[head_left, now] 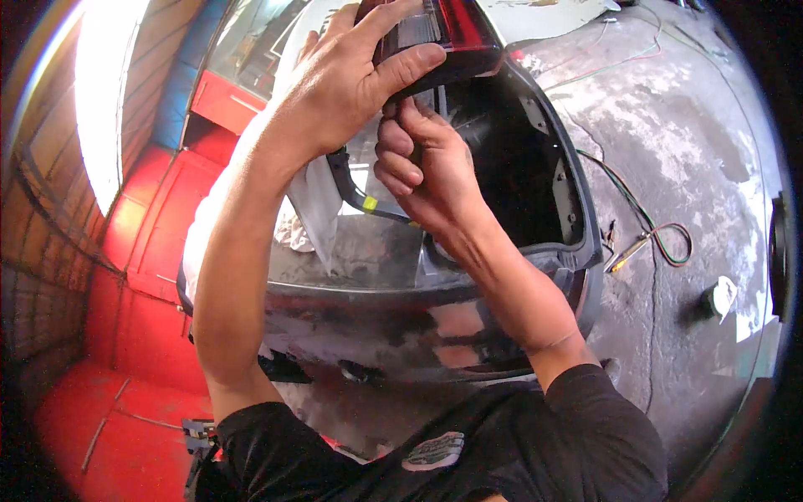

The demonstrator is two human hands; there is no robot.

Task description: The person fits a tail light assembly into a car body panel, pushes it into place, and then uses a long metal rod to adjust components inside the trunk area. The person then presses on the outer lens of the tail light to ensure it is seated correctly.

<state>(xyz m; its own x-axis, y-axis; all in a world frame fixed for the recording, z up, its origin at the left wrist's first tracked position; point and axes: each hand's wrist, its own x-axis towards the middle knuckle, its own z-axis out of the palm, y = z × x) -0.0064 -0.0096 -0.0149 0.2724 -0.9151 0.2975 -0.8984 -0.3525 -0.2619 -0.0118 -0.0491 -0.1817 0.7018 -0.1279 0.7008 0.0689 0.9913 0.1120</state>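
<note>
At the top of the view my left hand (347, 79) grips a car tail light (464, 29) with a red and clear lens and a dark housing. Its thumb lies along the near side of the lamp. Just below, my right hand (431, 163) is closed in a pinch against the underside of the light. Whatever sits between its fingertips is hidden. Both hands are raised over the rear of a car, whose dark, scuffed bumper (385, 330) spans the middle. Under the right forearm a black trim piece with yellow tape (369, 203) is partly visible.
Left of the car stand red panels (167, 217) and a wooden slatted wall (50, 192). On the grey concrete floor (636, 125) at right lie coiled hoses (669, 243) with a tool, and a small pot with white material (721, 297). White sheeting (314, 201) hangs beside the car opening.
</note>
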